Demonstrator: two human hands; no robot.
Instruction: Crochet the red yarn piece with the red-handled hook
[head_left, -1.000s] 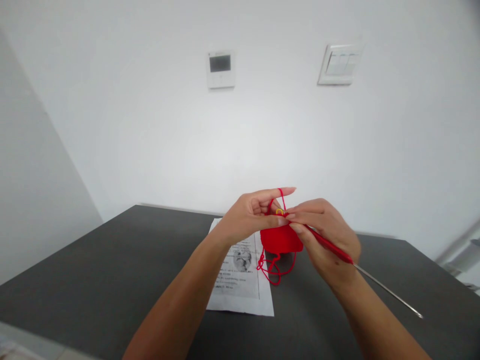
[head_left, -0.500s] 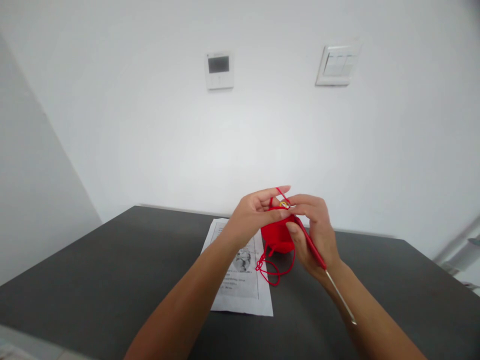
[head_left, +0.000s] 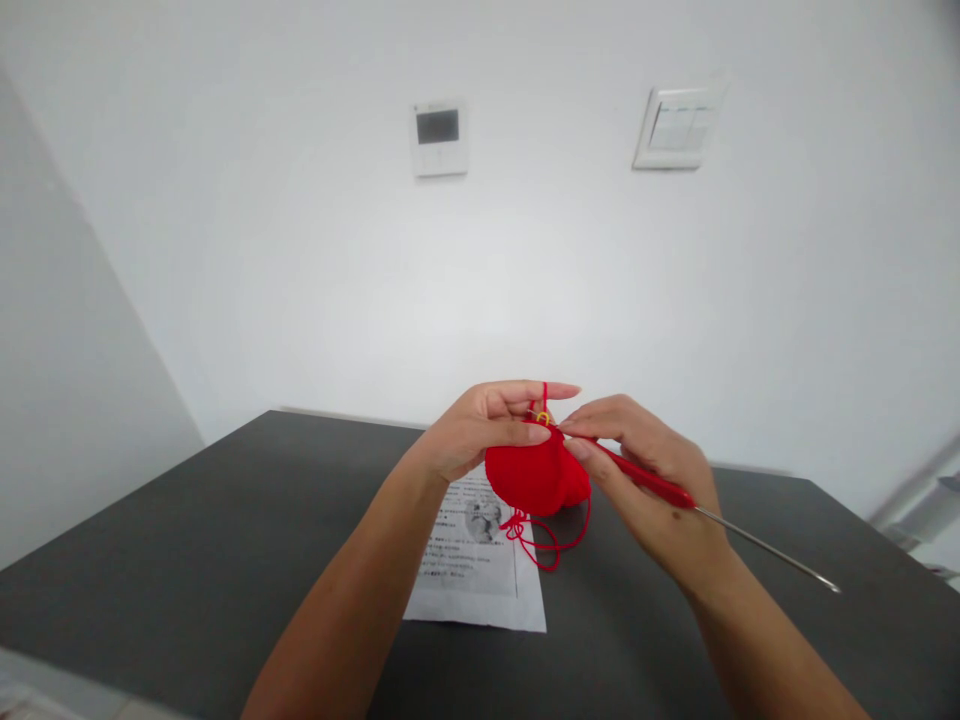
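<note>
My left hand (head_left: 487,425) pinches the top edge of a red crochet piece (head_left: 529,475), its thumb in front. A strand of red yarn (head_left: 544,397) loops over the outstretched left index finger. By that thumb sits a small yellow stitch marker (head_left: 543,418). My right hand (head_left: 645,465) grips a crochet hook (head_left: 660,485) with a red handle; its long metal shaft sticks out behind, to the lower right. The hook's front end meets the top edge of the piece. Loose yarn (head_left: 547,548) trails below onto the paper and table.
A printed sheet of paper (head_left: 480,590) lies on the dark table (head_left: 247,530), partly under the left forearm. On the white wall behind are a thermostat panel (head_left: 439,140) and a light switch (head_left: 675,128).
The crochet piece has moved left and turned to show a broader face. My right hand has swung the hook to a flatter angle, its rear end now farther right.
</note>
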